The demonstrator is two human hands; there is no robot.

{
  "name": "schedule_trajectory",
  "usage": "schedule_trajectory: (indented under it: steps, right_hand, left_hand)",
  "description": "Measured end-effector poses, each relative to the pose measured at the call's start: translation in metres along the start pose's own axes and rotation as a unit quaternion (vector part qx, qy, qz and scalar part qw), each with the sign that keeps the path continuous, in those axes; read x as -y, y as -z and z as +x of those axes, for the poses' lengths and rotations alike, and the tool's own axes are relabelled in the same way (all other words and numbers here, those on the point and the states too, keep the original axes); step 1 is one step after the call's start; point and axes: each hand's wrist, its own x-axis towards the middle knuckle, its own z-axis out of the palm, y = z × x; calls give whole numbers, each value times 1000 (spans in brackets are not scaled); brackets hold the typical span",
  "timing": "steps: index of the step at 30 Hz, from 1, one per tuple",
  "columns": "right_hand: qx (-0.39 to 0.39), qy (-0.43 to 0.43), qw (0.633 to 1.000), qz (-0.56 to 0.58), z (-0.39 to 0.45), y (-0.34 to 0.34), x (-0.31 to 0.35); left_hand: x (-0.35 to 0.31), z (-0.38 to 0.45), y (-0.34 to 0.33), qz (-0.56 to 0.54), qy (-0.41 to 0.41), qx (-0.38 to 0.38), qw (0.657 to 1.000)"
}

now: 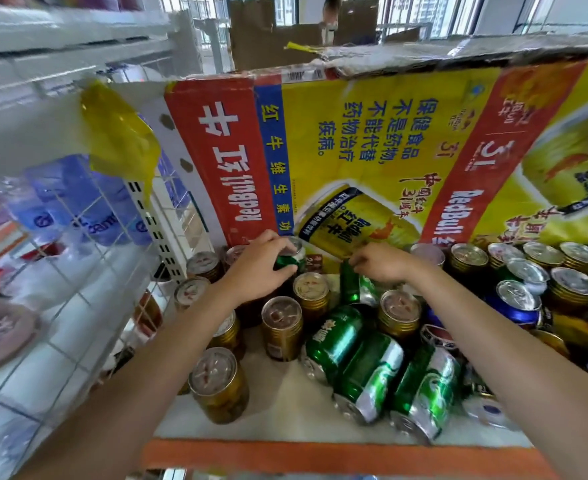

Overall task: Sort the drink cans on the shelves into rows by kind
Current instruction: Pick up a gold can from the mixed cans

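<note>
1. Step in hand: green cans are being gathered at the back of the shelf (285,420). The left hand (261,263) grips an upright green can (290,259) from above, fingers curled round its top, close against the Red Bull carton (372,150) that stands as a back wall.
2. The right hand (380,263) holds a second green can (353,285) by its upper end; this can is tilted, its lower end down among the other cans.
3. Three more green cans (365,372) lie on their sides near the front edge, touching one another. Judgement: the green row is barely begun.
4. Gold cans (282,327) stand upright but scattered across the left half, some between the hands and the lying green cans. One gold can (219,384) stands alone near the front left.
5. Further right, gold cans stand in a tidier block (541,268); blue cans (517,304) are mixed in beside and in front of it.
6. Next move, as I judge it: set both held cans upright side by side at the back, then stand up the three lying ones.
7. In the way: upright gold cans crowd the space under both wrists and could be knocked. The wire mesh side panel (88,271) closes off the left.
</note>
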Motion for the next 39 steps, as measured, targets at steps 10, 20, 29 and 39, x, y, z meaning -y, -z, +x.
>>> schedule_trajectory:
  steps: [10,20,29,39]
  right_hand:
    - [66,-121,990,-41,-2,-35,-2]
    - [-46,-127,987,88,-4,-34,-7]
    - [-100,9,994,48,-6,-14,-5]
    - [-128,33,990,51,-73,-5,-24]
  left_hand:
    - [-26,-7,-38,127,74,176,973]
    - [-15,-30,-20,111,82,189,972]
    - [-65,-43,-52,144,-5,52,988]
    - [-89,-29,-80,153,71,257,951]
